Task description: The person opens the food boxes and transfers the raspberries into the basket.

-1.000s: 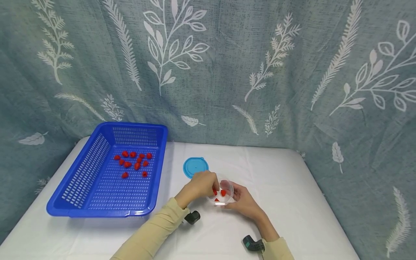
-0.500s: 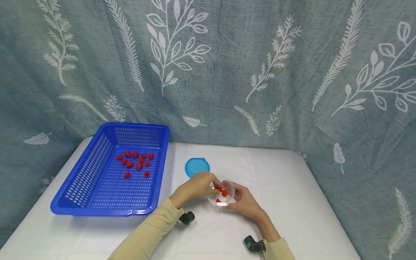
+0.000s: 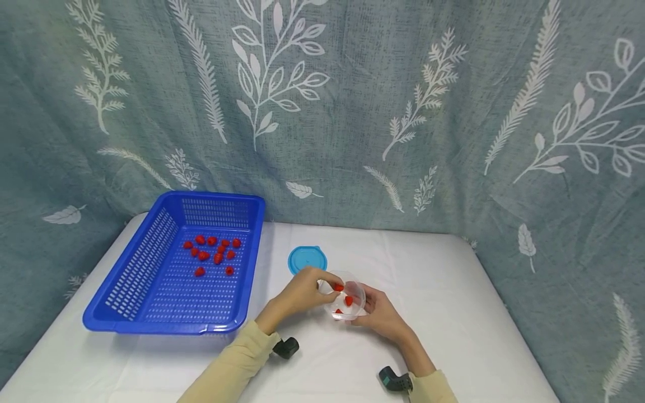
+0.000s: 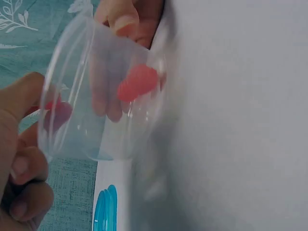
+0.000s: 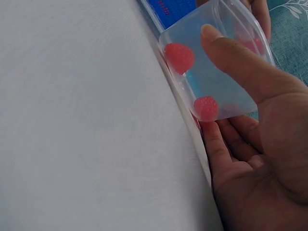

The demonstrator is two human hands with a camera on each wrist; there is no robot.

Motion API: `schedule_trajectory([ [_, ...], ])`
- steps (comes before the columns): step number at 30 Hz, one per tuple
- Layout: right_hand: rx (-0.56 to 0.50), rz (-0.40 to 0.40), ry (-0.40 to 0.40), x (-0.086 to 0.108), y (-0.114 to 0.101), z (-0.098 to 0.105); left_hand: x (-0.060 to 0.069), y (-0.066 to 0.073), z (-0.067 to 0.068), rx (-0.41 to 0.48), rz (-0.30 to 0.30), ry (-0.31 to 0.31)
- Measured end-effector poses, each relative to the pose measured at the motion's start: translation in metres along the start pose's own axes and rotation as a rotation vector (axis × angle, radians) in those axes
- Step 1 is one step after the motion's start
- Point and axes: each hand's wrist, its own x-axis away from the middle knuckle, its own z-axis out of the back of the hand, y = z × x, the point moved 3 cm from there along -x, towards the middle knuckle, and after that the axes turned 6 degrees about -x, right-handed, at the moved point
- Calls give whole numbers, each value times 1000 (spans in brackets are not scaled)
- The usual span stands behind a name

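Note:
A clear plastic container stands tilted on the white table. My right hand holds it from the right, thumb on the near wall and fingers on the far side. My left hand pinches a red raspberry between thumb and finger at the container's mouth. The left wrist view shows this raspberry through the clear wall. Two other raspberries lie low inside the container, one raspberry by the thumb side and another raspberry nearer the fingers.
A blue round lid lies just behind the left hand. To the left is a blue perforated basket with several raspberries on its floor. A patterned green curtain hangs behind the white-covered table.
My left hand's fingers have come up from deeper in the container toward its mouth, and the pinched raspberry now shows between them. The right hand stays on the container. The view has shifted slightly.

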Motion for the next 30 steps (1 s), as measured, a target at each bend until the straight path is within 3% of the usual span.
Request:
schedule_trajectory([
  [4, 0, 17, -6, 0, 1, 1, 7, 10, 1, 148, 0, 63],
  [8, -17, 18, -11, -1, 1, 1, 14, 23, 2, 331, -33, 76],
  [11, -9, 10, -5, 0, 0, 1, 19, 35, 5, 415, -62, 79],
  [17, 20, -10, 14, 1, -1, 3, 29, 58, 25, 435, -127, 119],
  [24, 20, -23, 22, 0, 1, 2, 44, 78, 53, 508, -161, 163],
  [30, 34, -28, 34, -1, 1, 0, 61, 84, 91, 414, -161, 228],
])
